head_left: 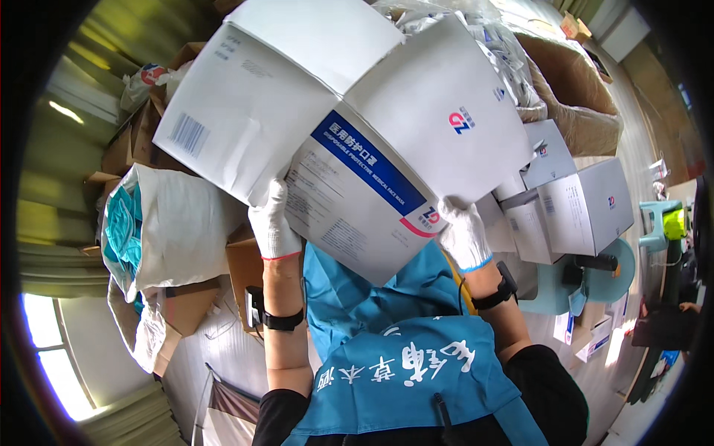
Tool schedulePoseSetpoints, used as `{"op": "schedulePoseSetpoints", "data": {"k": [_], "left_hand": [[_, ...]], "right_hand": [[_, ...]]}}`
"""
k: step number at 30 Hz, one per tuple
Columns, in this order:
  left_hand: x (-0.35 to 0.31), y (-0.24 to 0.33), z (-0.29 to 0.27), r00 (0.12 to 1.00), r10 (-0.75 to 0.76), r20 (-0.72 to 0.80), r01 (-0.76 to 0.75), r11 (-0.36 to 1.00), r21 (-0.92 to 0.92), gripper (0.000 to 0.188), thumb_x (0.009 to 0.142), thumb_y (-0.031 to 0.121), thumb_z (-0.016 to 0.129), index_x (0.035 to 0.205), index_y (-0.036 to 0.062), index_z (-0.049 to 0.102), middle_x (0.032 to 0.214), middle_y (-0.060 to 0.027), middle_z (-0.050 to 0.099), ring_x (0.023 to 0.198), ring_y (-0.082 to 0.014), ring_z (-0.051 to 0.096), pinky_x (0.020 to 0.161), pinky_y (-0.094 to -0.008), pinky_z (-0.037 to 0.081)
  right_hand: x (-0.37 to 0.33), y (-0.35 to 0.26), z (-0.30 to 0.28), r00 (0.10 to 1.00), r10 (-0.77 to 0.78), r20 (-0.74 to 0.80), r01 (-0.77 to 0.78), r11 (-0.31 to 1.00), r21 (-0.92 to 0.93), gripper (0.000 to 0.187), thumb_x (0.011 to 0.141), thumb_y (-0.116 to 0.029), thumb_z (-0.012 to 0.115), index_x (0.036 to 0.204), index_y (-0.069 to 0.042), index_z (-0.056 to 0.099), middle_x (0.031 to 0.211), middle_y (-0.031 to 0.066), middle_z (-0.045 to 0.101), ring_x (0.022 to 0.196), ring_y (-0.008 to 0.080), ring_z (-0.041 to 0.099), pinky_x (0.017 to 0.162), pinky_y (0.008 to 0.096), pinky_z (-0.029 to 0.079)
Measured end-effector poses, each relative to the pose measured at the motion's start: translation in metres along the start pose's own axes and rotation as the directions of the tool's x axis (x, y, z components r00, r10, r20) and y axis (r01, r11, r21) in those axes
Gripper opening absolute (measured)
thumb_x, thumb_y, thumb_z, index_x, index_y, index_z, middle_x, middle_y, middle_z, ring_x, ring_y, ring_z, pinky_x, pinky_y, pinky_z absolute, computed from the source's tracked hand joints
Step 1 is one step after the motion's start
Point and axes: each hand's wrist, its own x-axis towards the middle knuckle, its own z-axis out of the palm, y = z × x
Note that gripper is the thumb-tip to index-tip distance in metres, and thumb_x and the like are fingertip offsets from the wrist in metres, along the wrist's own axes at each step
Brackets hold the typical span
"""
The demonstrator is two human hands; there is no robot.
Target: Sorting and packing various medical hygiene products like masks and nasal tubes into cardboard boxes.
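A large white printed cardboard box [357, 215] is held up in front of me. Its broad panels meet near the middle; I cannot tell whether they are flaps or separate sides. One panel carries a blue band, another a barcode. My left hand [273, 217], in a white knitted glove with a red cuff, grips the box's lower left edge. On the lower right, my right hand [462, 236] grips it in a similar glove with a blue cuff. Both hands are closed on the cardboard, and the fingers behind it are partly hidden.
Smaller white boxes [591, 208] are stacked at the right, by pale blue-green plastic stools [613, 275]. A white sack [182, 227] of teal cloth stands left, near brown cartons [134, 141]. An open brown carton [587, 82] lies at far right. Below me is my teal apron [416, 372].
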Motion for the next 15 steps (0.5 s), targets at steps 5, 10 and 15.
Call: {"op": "schedulePoseSetpoints", "data": {"k": [5,10,15], "left_hand": [[0.008,-0.019,-0.005,0.994,-0.04,-0.102,0.055,0.986,0.155,0.042,0.09,0.018,0.068,0.123,-0.0046,0.058,0.114,-0.0123,0.065,0.101,-0.0197,0.063,0.091,-0.0313,0.05],[0.036,-0.052,-0.003,0.976,-0.148,-0.161,0.153,0.988,0.017,0.029,0.09,0.009,0.066,0.115,-0.0063,0.063,0.109,-0.0111,0.068,0.094,-0.0168,0.065,0.085,-0.028,0.05],[0.041,-0.061,0.014,0.98,-0.131,-0.148,0.143,0.987,0.072,0.027,0.089,0.01,0.069,0.112,-0.0042,0.065,0.108,-0.0098,0.068,0.093,-0.015,0.064,0.084,-0.0276,0.05]], "right_hand": [[-0.012,-0.001,-0.014,0.989,-0.036,-0.146,0.019,0.994,-0.111,0.045,0.085,0.004,0.065,0.128,0.003,0.051,0.115,0.0175,0.062,0.103,0.0243,0.063,0.083,0.034,0.055],[-0.016,-0.007,-0.019,0.96,-0.026,-0.279,-0.017,0.988,-0.152,0.037,0.087,0.002,0.063,0.124,0.002,0.057,0.112,0.0156,0.064,0.099,0.0229,0.064,0.083,0.0337,0.054],[-0.004,-0.001,-0.034,0.966,-0.041,-0.255,0.057,0.997,0.057,0.027,0.092,-0.001,0.059,0.118,0.006,0.058,0.11,0.0136,0.064,0.096,0.0189,0.064,0.083,0.028,0.052]]}}
